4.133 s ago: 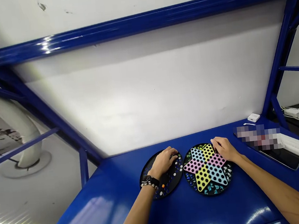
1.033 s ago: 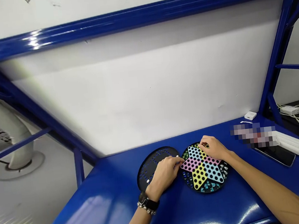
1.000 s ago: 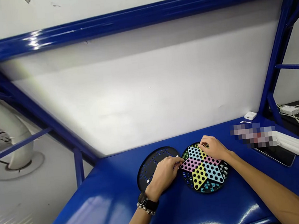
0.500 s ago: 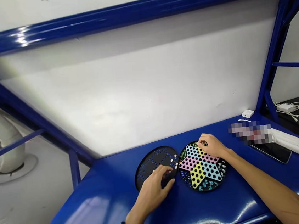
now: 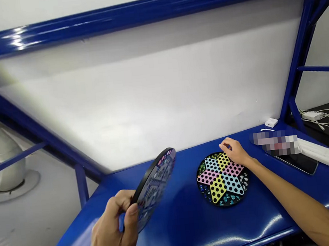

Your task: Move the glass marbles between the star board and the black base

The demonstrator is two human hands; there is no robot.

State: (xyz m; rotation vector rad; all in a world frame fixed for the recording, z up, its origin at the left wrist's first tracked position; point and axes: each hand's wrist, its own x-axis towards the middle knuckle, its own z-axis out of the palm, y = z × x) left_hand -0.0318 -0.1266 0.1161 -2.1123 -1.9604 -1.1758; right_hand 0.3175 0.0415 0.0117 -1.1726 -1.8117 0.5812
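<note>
A round black disc (image 5: 156,188), likely the lid of the game set, stands steeply tilted above the table. My left hand (image 5: 115,226) pinches its near edge between thumb and fingers. A patterned, shiny face of the disc points to the right, blurred. To its right, a round Chinese checkers board (image 5: 222,179) lies flat, with a star of yellow, pink and light blue points full of black holes. Gem-like pieces (image 5: 229,199) in several colours fill the spaces around the star. Over the board's back right rim, my right hand (image 5: 234,151) has curled fingers; what they hold, if anything, is hidden.
The blue table (image 5: 190,230) meets a white panel (image 5: 161,92) framed by blue bars. On the right lie a black phone (image 5: 299,163), a white power strip (image 5: 317,150) and a small white adapter (image 5: 271,122). White cables (image 5: 328,117) tangle beyond the frame.
My left hand has taken hold of the disc, which lay flat beside the board, and lifted and tilted it to the left. My right hand has shifted slightly up and right.
</note>
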